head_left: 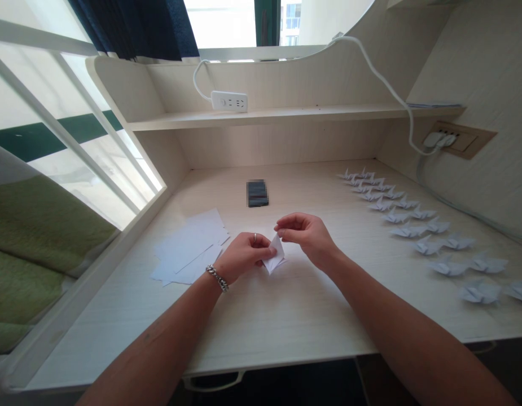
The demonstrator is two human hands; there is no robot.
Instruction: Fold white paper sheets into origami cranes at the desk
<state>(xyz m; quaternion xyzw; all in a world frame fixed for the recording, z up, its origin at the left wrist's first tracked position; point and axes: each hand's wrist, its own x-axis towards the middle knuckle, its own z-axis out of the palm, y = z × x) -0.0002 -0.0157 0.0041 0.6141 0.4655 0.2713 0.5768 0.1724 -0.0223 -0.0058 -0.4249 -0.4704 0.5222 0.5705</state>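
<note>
A small folded piece of white paper [276, 260] is held just above the middle of the desk. My left hand [246, 255], with a ring and a chain bracelet, pinches its left side between thumb and fingers. At its top tip is my right hand [307, 234], thumb and forefinger closed close to the point; whether they grip the paper is hard to make out. Loose white paper sheets [191, 248] lie overlapping to the left of my left hand. Folded paper cranes [408, 230] stand in two rows along the right side.
A dark, blurred-out flat object [257, 193] lies beyond my hands. On the shelf [286, 117] sits a white power strip [229, 101], its cord running to a wall socket [459, 139] at right. A railing [70, 129] and green cloth [36, 259] border the left.
</note>
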